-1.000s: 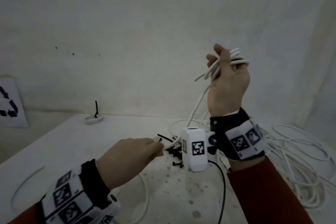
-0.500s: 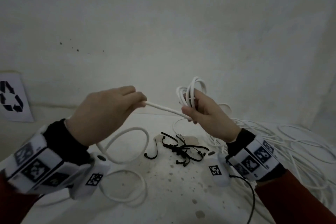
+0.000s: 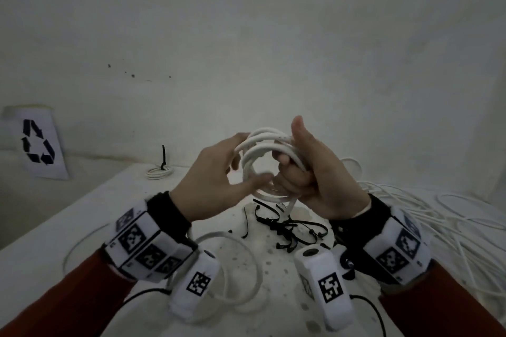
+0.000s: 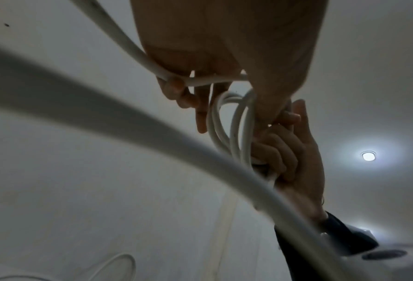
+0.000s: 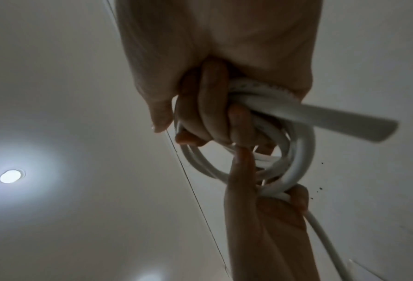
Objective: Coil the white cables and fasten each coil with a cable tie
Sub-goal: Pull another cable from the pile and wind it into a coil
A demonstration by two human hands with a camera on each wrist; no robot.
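Observation:
A coil of white cable [image 3: 264, 149] with several loops hangs in the air above the table, between both hands. My right hand [image 3: 293, 156] grips the coil's right side with curled fingers, thumb pointing up; the right wrist view shows those fingers [image 5: 207, 117] wrapped round the bundled loops [image 5: 294, 163]. My left hand [image 3: 236, 164] holds the coil's left side, fingers over the top and thumb below. In the left wrist view a strand runs across the curled left fingers [image 4: 176, 89] into the coil [image 4: 234, 133]. Black cable ties [image 3: 287, 227] lie loose on the table below.
A finished coil with a black tie [image 3: 160, 171] sits at the table's back left. Loose white cable [image 3: 438, 216] is heaped on the right. The cable's tail [image 3: 235, 262] loops on the table by my wrists. A recycling sign [image 3: 38, 145] leans against the wall.
My left hand, which held the cable stretched out to the left, has come in to the coil and laid another loop on it. The right hand has kept its grip on the coil.

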